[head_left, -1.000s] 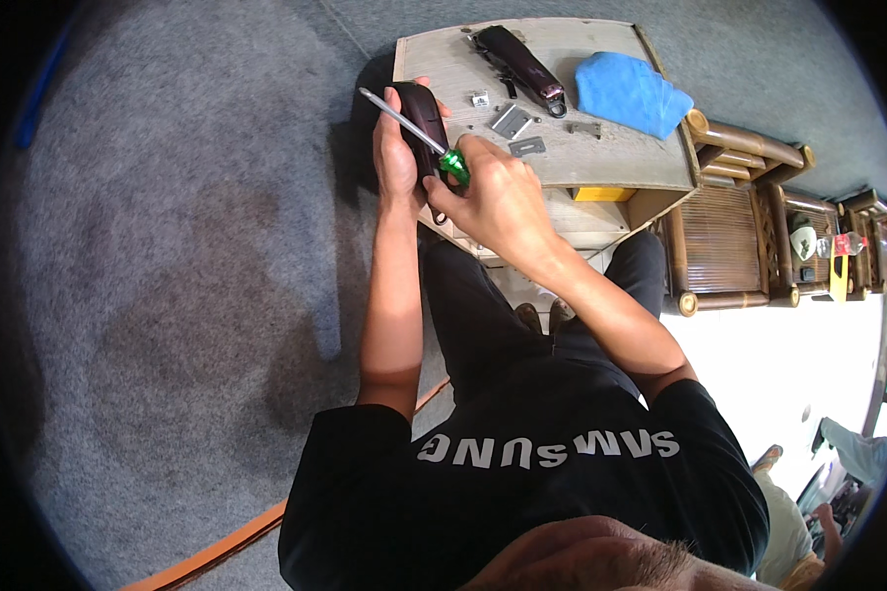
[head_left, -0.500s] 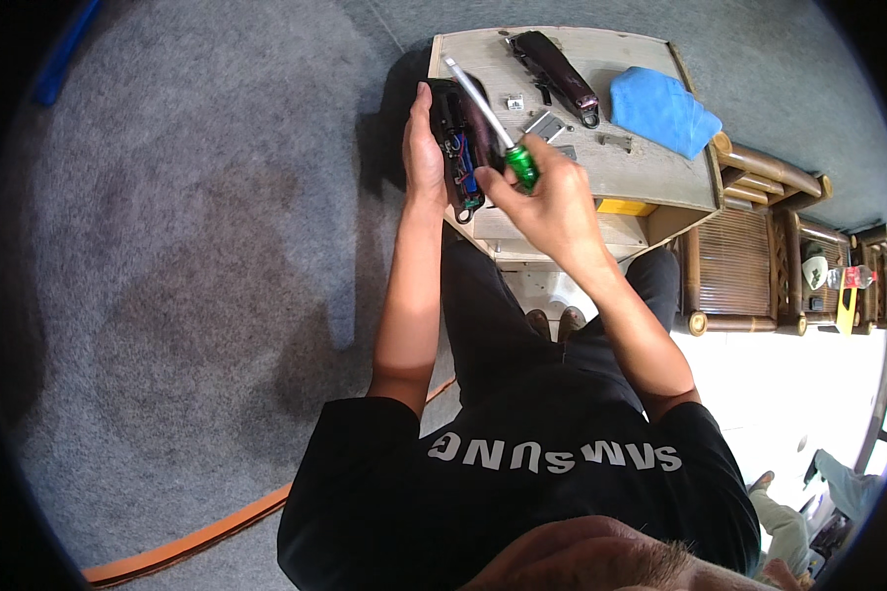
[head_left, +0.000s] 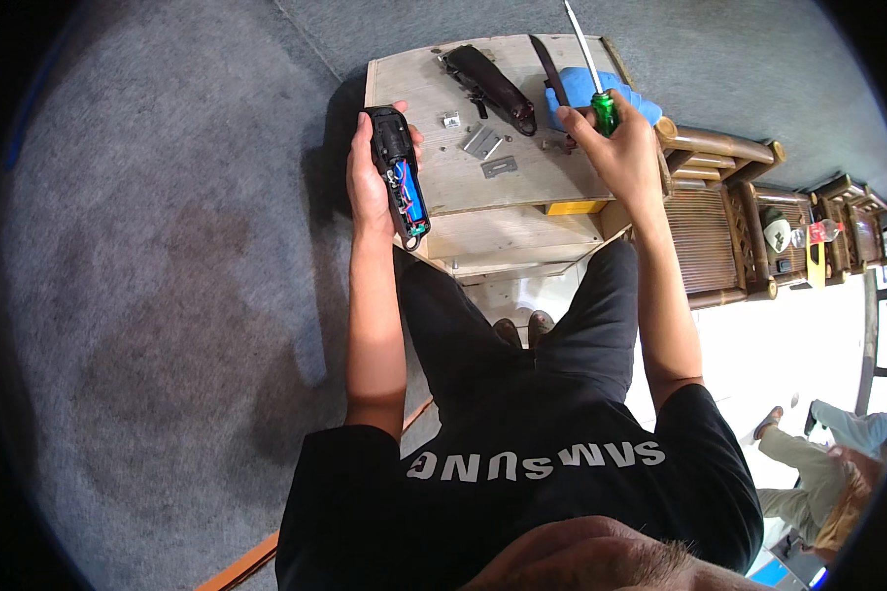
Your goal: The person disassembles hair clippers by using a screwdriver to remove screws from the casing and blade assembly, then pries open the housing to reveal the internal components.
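Note:
My left hand (head_left: 365, 187) is closed around an opened hair clipper (head_left: 392, 148) at the table's left edge. Its inside faces up, showing a blue battery (head_left: 411, 197), thin wires and a bit of green circuit board. Over the right part of the table, my right hand (head_left: 626, 153) grips a screwdriver (head_left: 603, 114) by its green handle, the shaft pointing away from me. A long dark curved shell piece (head_left: 550, 71), seen edge-on, rises from the thumb side of the same hand. It looks like the clipper's cover half.
A second dark clipper (head_left: 493, 87) lies on the wooden table (head_left: 404, 84). Near it are a metal blade (head_left: 481, 143), a flat slotted plate (head_left: 500, 167) and a small silvery block (head_left: 450, 119). Behind my right hand is a blue cloth (head_left: 643, 103). Bamboo chairs (head_left: 705, 236) stand at right.
The dark shell piece has come away from the clipper and moved right with my right hand and the screwdriver. The clipper's inside is now uncovered. The view has shifted.

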The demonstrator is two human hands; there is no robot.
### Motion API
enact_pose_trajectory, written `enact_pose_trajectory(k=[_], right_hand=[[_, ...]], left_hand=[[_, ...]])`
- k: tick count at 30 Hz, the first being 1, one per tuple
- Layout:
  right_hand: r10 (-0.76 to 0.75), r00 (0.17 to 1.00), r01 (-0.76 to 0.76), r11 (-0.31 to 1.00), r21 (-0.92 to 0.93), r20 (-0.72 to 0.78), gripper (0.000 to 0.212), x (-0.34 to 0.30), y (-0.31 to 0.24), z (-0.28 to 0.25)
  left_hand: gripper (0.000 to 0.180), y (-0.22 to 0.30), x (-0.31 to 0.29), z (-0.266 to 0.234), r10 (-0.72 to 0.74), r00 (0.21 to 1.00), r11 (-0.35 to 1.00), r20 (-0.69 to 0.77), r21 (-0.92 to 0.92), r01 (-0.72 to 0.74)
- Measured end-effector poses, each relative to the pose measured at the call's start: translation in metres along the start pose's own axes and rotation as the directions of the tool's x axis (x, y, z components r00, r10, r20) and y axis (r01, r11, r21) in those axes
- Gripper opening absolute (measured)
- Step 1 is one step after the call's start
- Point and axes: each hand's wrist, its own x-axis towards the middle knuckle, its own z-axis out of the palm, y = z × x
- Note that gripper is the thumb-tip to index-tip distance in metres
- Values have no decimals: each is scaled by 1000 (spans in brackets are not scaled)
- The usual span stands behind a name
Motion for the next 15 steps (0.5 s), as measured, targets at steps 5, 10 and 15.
enact_pose_trajectory(k=[5, 10, 15], right_hand=[[162, 982, -162, 987, -8, 93, 42, 15, 19, 4], [160, 980, -173, 979, 110, 117, 42, 26, 30, 6], [183, 973, -206, 964, 170, 141, 41, 27, 5, -11]], left_hand=[[65, 2, -2, 3, -7, 1000, 1000, -7, 21, 7], [64, 1, 0, 1, -12, 1000, 1000, 3, 19, 12], [64, 2, -2, 0, -25, 1000, 1000, 1, 4, 25]])
